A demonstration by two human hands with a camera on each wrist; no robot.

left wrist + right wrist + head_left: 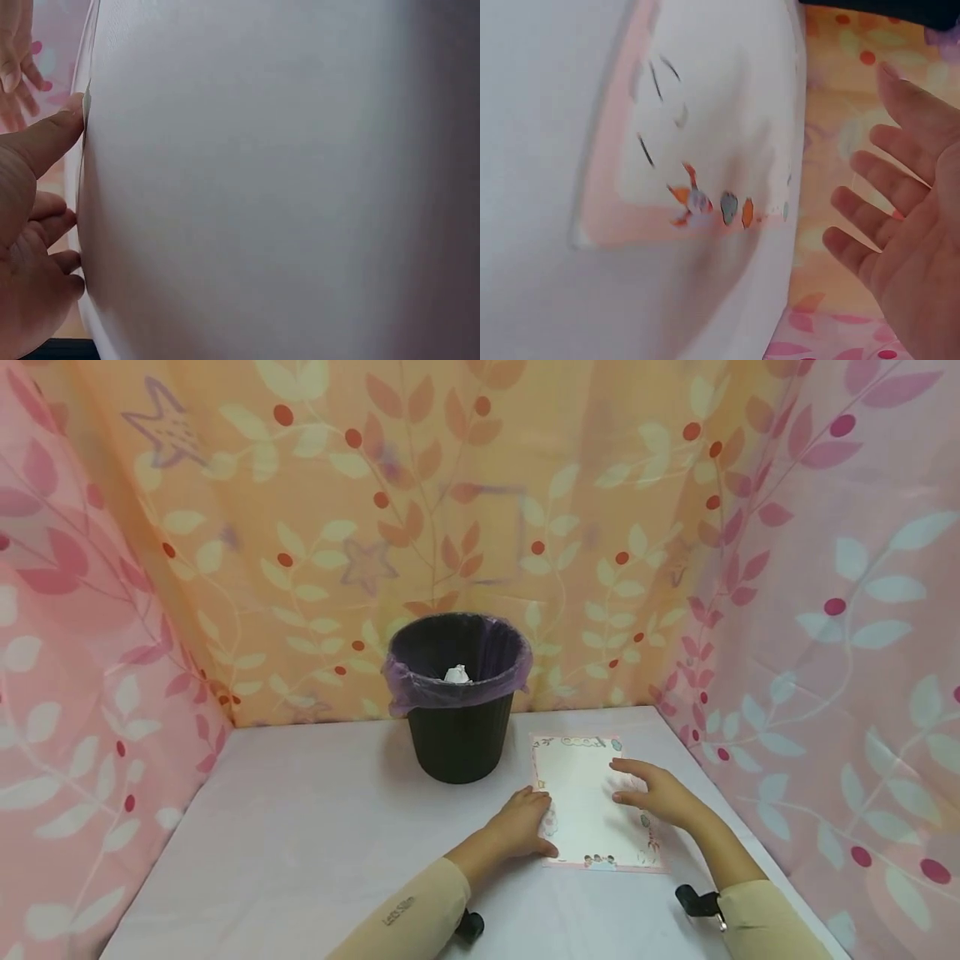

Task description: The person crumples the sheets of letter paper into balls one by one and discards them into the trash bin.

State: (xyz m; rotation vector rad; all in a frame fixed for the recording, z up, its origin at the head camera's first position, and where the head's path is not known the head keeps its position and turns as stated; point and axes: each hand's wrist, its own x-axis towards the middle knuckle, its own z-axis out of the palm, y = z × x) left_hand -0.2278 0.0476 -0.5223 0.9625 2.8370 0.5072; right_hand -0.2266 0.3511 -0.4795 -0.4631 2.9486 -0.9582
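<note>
A sheet of paper (pixel 581 802) with a pink border and small printed drawings lies flat on the white table, right of the bin. At the sheet's left edge rests my left hand (pixel 519 827), its thumb on the lower left corner. The left wrist view shows that thumb (pixel 56 139) touching the paper's edge, with the other fingers against the tabletop. My right hand (pixel 660 793) hovers over the sheet's right side, fingers spread and holding nothing. In the right wrist view this hand (pixel 915 187) is apart from the paper (pixel 712 127), and its shadow falls there.
A black bin (pixel 457 743) with a purple liner (pixel 465 696) stands at the back middle of the white table (pixel 300 843). Crumpled white paper (pixel 457 674) lies inside it. Patterned curtains (pixel 450 510) enclose the back and both sides.
</note>
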